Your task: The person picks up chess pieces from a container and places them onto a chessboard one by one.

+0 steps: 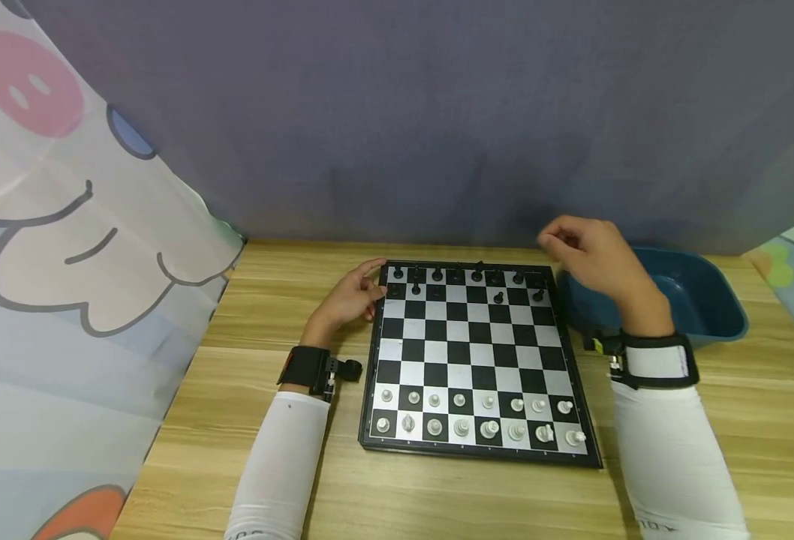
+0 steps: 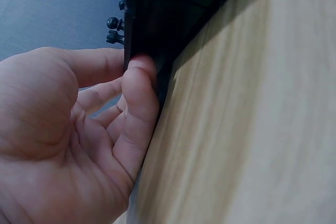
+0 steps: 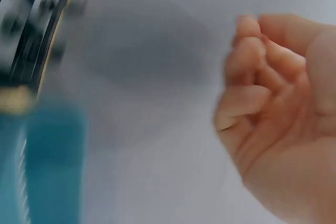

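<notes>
A magnetic-looking chessboard (image 1: 458,352) lies on the wooden table. Its near two rows carry white chess pieces (image 1: 489,428); black pieces (image 1: 437,274) stand along the far row, with a few black pawns (image 1: 498,298) in front of them. My left hand (image 1: 350,296) grips the board's far left edge. In the left wrist view, its thumb and fingers pinch the dark board side (image 2: 163,14). My right hand (image 1: 596,251) is raised above the board's far right corner, beside a blue basin (image 1: 704,292). Its fingers (image 3: 247,59) are curled against the thumb, and no piece shows between them.
The basin stands on the table (image 1: 762,420) right of the board. A grey fabric wall (image 1: 397,135) rises behind the table's far edge. On the left hangs a cartoon-printed cloth (image 1: 66,300). A dark wrist camera (image 1: 350,370) sits near the board's left side.
</notes>
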{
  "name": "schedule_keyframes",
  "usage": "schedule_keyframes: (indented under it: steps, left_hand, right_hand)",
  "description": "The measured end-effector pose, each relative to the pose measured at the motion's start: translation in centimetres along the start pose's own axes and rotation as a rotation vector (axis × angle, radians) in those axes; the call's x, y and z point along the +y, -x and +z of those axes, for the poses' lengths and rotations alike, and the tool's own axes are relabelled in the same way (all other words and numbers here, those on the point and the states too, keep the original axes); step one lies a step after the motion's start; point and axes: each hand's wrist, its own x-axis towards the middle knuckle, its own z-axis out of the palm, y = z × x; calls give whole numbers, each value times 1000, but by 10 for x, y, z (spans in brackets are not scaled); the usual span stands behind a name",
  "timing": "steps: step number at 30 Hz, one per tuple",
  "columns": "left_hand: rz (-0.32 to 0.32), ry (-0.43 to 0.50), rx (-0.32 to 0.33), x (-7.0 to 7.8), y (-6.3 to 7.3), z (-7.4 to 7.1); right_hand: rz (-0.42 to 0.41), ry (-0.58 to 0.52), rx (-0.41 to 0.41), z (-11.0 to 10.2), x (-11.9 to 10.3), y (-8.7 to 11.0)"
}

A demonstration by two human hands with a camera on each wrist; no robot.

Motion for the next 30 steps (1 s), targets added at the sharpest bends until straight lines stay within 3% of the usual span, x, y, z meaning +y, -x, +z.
schedule_keyframes:
  steps: [2,6,9,13,21,30]
  left_hand:
    - [0,-5,-1,0,0,-1]
    - [-2,-16,14,-1,2,-5]
    - [-3,-20,22,-3,4,-8]
    - [4,-27,24,-5,4,-11]
    - [-7,-28,24,-6,5,-10]
    - [-3,-37,26,-5,7,-11]
  right_hand:
    - [101,8,-60,-13,23,14]
    - [249,46,-285,-27,65,32]
    - [307,19,-444,-29,87,39]
    - [345,-29,-564,-23,99,41]
    - [217,83,-594,2,93,29]
    - [227,32,-614,15,88,24]
